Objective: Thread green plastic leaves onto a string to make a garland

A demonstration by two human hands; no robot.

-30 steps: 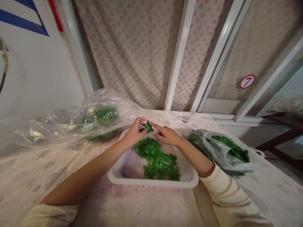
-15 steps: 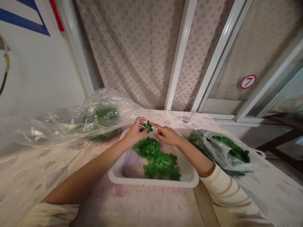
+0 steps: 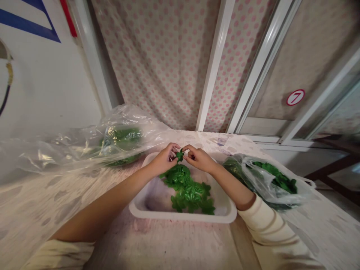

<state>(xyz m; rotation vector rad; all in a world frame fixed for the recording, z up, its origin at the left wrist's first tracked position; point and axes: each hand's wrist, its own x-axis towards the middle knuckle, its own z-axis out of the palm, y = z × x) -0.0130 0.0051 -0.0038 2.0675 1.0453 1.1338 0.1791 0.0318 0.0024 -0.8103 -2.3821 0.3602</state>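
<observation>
My left hand (image 3: 164,160) and my right hand (image 3: 199,158) meet above the far end of a white plastic tray (image 3: 180,216). Both pinch one small green plastic leaf piece (image 3: 180,155) between their fingertips. Below them a pile of the same green leaf pieces (image 3: 187,187) lies in the tray. Both forearms reach forward over the table, with cream sleeves at the bottom.
A clear plastic bag with green pieces (image 3: 120,140) lies at the left rear of the table. Another bag of green pieces (image 3: 270,180) sits to the right of the tray. A dotted curtain (image 3: 168,63) and white frames stand behind. The patterned tablecloth (image 3: 174,247) covers the table.
My right hand's fingers have closed onto the green piece that my left hand held up, and both hands drew together and dropped slightly.
</observation>
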